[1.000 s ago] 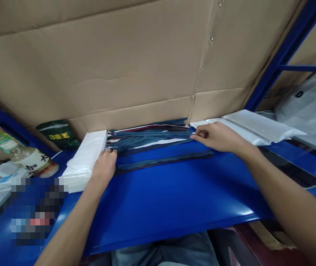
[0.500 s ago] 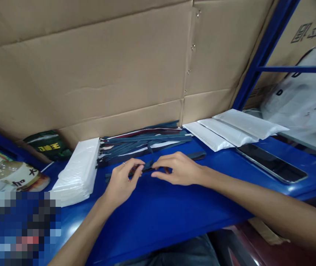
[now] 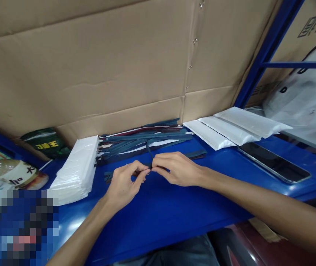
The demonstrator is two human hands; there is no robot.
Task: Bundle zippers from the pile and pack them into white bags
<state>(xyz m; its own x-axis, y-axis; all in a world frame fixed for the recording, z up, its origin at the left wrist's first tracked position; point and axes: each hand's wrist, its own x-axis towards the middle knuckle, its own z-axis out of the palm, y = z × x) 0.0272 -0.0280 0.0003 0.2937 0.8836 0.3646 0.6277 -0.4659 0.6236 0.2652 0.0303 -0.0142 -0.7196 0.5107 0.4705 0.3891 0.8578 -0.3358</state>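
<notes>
And there's the dark blue strip (image 3: 149,149) over the blue counter (image 3: 158,218), near the strip pile (image 3: 127,139), pinched by left hand (image 3: 126,181) and right hand (image 3: 177,168), fingertips now meeting where a gap showed half a second ago!

Toward nine o'clock, a bottle label (image 3: 22,175) shows 加 and 大 and a green pouch (image 3: 45,149) a yellow 王, while between two and three, a white bag (image 3: 292,99) carries a black D and a carton (image 3: 291,48) dark characters too unclear to read.

A narrow dark blue strip (image 3: 149,148) curves up, pinched below.
</notes>
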